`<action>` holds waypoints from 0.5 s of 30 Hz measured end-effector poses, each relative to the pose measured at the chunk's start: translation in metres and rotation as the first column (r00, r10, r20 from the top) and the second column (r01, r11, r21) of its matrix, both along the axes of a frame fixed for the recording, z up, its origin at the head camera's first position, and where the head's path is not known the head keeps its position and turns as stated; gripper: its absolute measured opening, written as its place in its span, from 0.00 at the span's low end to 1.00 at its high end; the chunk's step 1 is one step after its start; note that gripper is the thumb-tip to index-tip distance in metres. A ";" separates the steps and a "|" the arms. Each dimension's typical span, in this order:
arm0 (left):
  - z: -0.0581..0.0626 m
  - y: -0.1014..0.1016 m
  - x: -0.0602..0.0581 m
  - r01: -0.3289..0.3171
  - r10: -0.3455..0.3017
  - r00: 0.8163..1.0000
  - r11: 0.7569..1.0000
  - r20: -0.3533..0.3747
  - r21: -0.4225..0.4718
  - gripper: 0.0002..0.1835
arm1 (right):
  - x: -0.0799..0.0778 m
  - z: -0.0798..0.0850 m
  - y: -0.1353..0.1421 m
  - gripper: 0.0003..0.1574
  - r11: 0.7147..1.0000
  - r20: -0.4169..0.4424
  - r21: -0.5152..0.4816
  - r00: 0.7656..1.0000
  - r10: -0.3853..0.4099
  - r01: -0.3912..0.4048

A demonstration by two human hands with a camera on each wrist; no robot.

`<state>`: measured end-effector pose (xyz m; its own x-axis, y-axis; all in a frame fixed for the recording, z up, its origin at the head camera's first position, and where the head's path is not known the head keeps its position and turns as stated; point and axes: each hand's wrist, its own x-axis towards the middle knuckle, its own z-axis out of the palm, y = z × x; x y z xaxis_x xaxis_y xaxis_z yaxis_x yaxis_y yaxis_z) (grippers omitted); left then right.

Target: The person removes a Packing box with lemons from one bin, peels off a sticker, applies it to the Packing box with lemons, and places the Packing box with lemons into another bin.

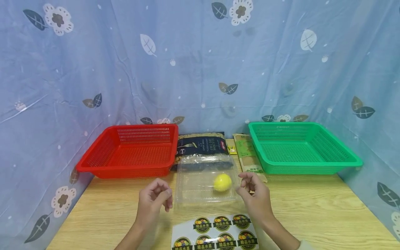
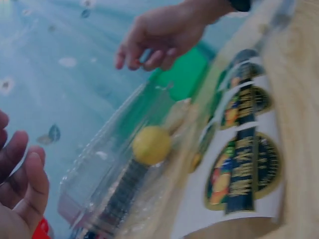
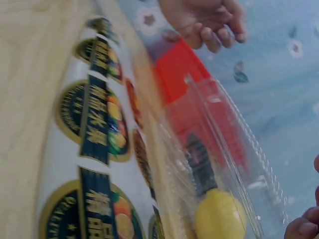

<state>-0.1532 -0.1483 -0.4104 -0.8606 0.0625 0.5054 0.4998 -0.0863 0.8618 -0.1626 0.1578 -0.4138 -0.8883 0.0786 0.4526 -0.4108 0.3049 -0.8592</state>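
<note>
A clear plastic fruit box (image 1: pixel 193 192) lies on the table between the hands, a yellow lemon (image 1: pixel 222 182) in its right half. Whether its lid is fastened, I cannot tell. My left hand (image 1: pixel 154 198) hovers left of the box, fingers loosely bent and holding nothing. Beside the box's right edge is my right hand (image 1: pixel 254 196); in the left wrist view the same right hand (image 2: pixel 162 37) appears raised apart from the box, with nothing in its fingers. Nearer me lies a white sheet of round fruit stickers (image 1: pixel 215 234), slightly curved in the right wrist view.
A red basket (image 1: pixel 131 170) stands at the back left, a green basket (image 1: pixel 309 168) at the back right. Behind the box lie a dark pasta bag (image 1: pixel 203 145) and a long green-and-tan packet (image 1: pixel 248 152). A patterned blue curtain (image 1: pixel 200 69) encloses the table.
</note>
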 end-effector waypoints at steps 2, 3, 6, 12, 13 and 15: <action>-0.002 0.001 0.006 0.037 -0.039 0.999 0.996 -0.036 -0.076 0.06 | 0.005 0.000 -0.003 0.18 0.998 -0.033 0.012 0.997 0.066 -0.066; -0.003 0.002 0.009 0.054 -0.058 0.998 0.992 -0.039 -0.111 0.07 | 0.007 0.000 -0.005 0.17 0.995 -0.041 0.022 0.994 0.101 -0.100; -0.005 0.005 0.014 0.130 -0.137 0.990 0.973 -0.025 -0.190 0.09 | 0.013 0.001 -0.008 0.16 0.977 -0.034 0.052 0.978 0.208 -0.206; -0.012 0.011 0.018 0.252 -0.255 0.966 0.908 0.037 -0.336 0.09 | 0.019 -0.002 -0.014 0.11 0.913 0.039 0.137 0.923 0.384 -0.385; -0.013 0.011 0.018 0.265 -0.265 0.963 0.894 0.051 -0.360 0.09 | 0.019 -0.004 -0.016 0.10 0.901 0.050 0.146 0.913 0.405 -0.408; -0.016 0.011 0.019 0.283 -0.272 0.958 0.865 0.086 -0.414 0.09 | 0.020 -0.008 -0.019 0.09 0.877 0.065 0.165 0.892 0.447 -0.451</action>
